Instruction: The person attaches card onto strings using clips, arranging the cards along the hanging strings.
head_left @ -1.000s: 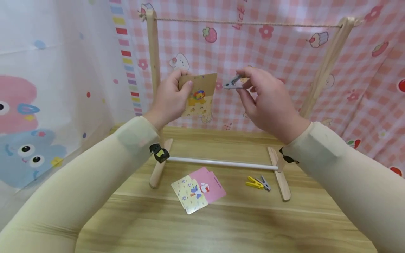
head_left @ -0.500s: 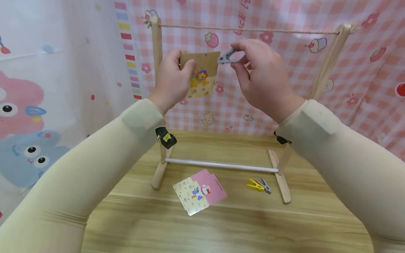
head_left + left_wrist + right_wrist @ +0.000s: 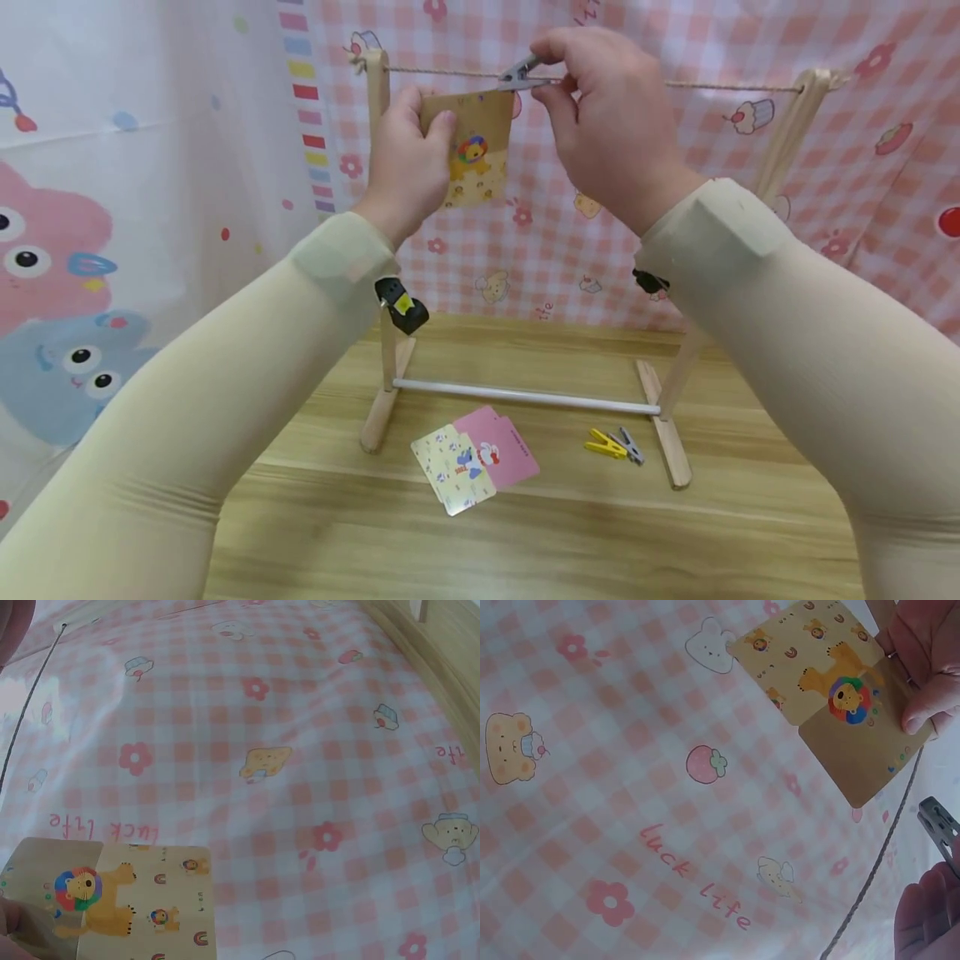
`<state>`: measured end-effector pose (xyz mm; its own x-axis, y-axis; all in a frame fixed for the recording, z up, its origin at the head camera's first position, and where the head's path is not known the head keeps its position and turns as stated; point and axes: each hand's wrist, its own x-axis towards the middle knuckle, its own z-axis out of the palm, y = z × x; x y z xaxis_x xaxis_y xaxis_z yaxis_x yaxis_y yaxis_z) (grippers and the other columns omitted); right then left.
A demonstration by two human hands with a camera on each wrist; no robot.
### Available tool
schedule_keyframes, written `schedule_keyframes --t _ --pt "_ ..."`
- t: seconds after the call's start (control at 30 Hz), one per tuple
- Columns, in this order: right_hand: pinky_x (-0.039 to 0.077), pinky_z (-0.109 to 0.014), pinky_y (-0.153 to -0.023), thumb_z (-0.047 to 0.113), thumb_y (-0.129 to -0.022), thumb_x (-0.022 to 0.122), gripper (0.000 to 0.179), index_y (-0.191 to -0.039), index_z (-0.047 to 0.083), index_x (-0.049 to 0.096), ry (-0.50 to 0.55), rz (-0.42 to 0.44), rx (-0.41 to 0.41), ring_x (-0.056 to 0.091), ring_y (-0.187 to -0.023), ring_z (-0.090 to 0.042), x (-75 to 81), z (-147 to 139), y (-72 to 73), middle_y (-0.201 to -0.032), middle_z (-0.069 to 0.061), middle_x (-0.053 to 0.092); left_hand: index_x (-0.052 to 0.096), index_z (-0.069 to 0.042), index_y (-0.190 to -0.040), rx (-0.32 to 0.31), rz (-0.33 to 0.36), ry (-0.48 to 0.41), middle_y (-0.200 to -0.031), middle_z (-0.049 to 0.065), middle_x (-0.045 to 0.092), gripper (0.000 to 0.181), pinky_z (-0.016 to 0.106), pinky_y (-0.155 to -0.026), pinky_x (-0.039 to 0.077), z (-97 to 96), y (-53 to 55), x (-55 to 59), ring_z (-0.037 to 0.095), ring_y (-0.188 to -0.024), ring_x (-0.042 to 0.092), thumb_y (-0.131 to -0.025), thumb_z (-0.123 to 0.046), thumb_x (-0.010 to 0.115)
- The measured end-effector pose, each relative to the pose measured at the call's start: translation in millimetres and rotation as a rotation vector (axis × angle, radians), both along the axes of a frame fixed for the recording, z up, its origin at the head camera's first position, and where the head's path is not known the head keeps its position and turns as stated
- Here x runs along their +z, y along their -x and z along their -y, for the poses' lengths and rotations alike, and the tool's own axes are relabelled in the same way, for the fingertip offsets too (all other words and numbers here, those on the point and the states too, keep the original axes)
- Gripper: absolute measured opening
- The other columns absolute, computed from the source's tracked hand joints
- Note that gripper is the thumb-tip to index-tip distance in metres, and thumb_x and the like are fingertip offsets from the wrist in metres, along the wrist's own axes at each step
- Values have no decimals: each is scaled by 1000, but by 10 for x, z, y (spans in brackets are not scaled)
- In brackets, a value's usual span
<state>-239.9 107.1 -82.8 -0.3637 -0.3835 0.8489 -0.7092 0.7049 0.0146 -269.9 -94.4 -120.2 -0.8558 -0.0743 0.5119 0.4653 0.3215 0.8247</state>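
Upper centre: left hand (image 3: 412,167) pinches card (image 3: 477,154), right hand (image 3: 615,125) pinches clip (image 3: 516,77). Card likely light, stiffish; hold by edge.

A pale bench (image 3: 540,542) with wood grain spans the foreground. Behind it hangs a pink-and-white checked cloth (image 3: 555,267), printed with red-pink flowers (image 3: 611,902), a strawberry (image 3: 703,764), cupcakes (image 3: 750,116) and the words "luck life" (image 3: 694,877). To the left, a white curtain (image 3: 172,250) shows coloured dots and two big-eyed cartoon figures, one pink (image 3: 56,237), one blue (image 3: 86,362).
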Motion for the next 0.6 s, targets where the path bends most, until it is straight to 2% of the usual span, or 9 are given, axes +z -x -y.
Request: schedule_keyframes --t 0.1,0.2,0.43,0.6 --pt "51 -39 -100 19 -109 58 28 -130 5 71 2 9 -25 67 -110 -29 46 34 29 -131 -8 74 51 -10 -133 -6 -12 1 -138 5 62 25 29 -112 50 9 2 22 14 -128 63 -114 -23 42" --pt "50 -40 -101 23 -109 59 28 -129 9 73 -2 16 -60 67 -109 -29 81 69 60 -129 -4 76 50 -11 -136 -9 -20 3 -141 4 61 26 27 -113 49 9 0 34 13 -130 61 -114 -22 40" --pt "51 -42 -91 29 -108 59 29 -126 14 77 -26 -11 -112 68 -99 -30 126 126 106 -122 -3 79 49 -14 -136 -9 -10 10 -143 3 60 26 28 -116 47 3 -1 55 12 -132 59 -115 -24 38" --pt "55 -42 -88 30 -108 59 28 -124 16 79 -38 -18 -116 72 -101 -27 137 149 143 -119 -3 80 49 -13 -135 -19 -1 9 -143 3 60 25 29 -116 47 1 28 59 12 -131 59 -115 -24 38"
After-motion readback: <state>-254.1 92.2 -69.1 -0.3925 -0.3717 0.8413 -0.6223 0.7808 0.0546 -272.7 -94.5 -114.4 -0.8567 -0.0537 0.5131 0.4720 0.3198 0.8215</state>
